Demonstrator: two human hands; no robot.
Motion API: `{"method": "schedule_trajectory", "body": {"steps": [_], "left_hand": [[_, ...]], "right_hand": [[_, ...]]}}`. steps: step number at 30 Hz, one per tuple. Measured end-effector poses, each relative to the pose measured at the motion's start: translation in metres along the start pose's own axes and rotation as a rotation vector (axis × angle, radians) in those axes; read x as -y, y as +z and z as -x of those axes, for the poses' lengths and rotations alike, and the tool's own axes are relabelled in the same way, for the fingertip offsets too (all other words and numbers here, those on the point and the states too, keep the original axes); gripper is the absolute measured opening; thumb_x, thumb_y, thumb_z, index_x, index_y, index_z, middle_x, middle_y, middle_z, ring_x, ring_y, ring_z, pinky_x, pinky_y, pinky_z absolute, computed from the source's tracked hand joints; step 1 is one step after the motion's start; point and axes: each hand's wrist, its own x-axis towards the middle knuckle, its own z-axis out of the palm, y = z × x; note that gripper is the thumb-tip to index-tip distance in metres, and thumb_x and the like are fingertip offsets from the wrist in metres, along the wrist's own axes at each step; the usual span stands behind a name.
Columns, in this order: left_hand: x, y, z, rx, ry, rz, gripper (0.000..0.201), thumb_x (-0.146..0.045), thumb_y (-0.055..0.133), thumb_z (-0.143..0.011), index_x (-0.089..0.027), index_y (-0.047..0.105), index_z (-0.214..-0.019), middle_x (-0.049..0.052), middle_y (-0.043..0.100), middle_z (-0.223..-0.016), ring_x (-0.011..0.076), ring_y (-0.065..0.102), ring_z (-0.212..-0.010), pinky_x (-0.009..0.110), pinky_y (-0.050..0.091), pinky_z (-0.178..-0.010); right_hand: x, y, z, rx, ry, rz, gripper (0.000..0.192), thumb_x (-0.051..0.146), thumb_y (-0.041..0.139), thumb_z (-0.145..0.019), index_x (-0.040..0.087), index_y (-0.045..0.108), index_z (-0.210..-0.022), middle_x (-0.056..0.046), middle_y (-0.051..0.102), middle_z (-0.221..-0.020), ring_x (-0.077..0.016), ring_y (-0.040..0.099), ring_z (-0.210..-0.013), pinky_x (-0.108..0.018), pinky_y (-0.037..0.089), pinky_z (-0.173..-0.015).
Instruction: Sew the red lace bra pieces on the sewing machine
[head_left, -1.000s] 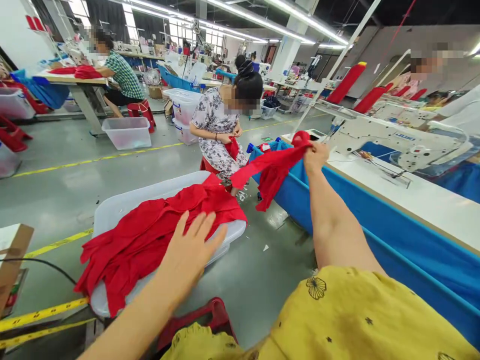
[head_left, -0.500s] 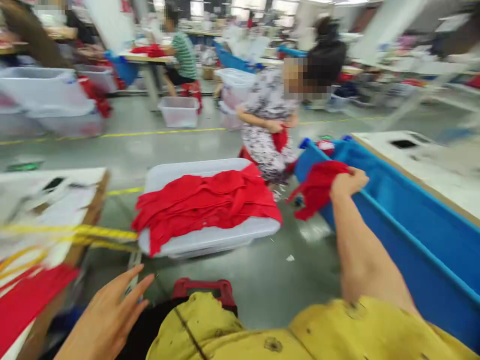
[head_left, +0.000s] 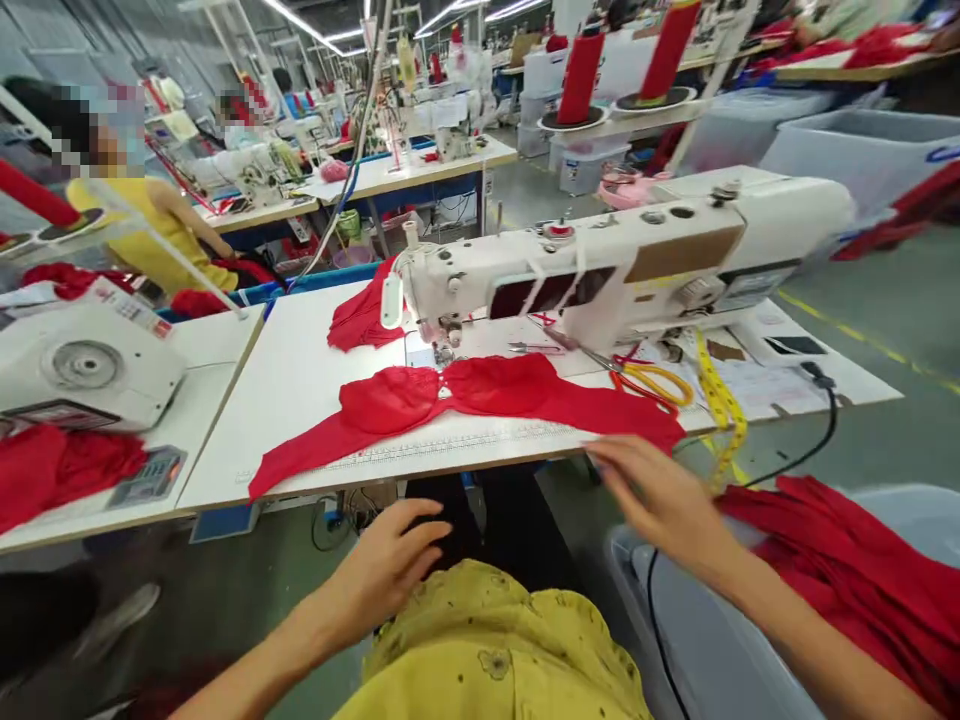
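Observation:
A red bra (head_left: 499,388) lies spread across the white sewing table (head_left: 300,330), its cups in front of the needle area of a white sewing machine (head_left: 517,265). My right hand (head_left: 664,495) is at the table's front edge, beside the bra's right wing, fingers stretched and nothing seen in them. Over my lap, below the table edge, my left hand (head_left: 397,560) hangs with fingers apart, touching no cloth. Behind the bra, left of the needle, lies another red piece (head_left: 366,312).
Orange-handled scissors (head_left: 651,382) and a yellow tape measure (head_left: 720,405) lie at the table's right. A pale plastic bin (head_left: 637,600) heaped with red garments (head_left: 862,560) stands at my right. Left is another machine (head_left: 90,360); a co-worker in yellow (head_left: 154,235) sits beyond.
My view has swung from the aisle and bins to the sewing table. The red cloth my right hand held by the blue bin is out of that hand. My left hand stays open.

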Motion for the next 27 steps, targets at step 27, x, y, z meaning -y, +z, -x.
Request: {"method": "schedule_trajectory", "body": {"steps": [27], "left_hand": [[0.144,0.020,-0.137,-0.164,-0.008,-0.064,0.022,-0.019,0.046,-0.104,-0.010,0.053,-0.122,0.020,0.058,-0.136,0.0313,0.054,-0.130,0.063,0.045,-0.111]], "right_hand": [[-0.008,0.161,-0.152,0.338,-0.205,0.005,0.041,0.041,0.059,-0.098,0.014,0.064,-0.127,-0.014,0.066,-0.130,-0.0270,0.061,-0.119,-0.044,0.053,-0.100]]}}
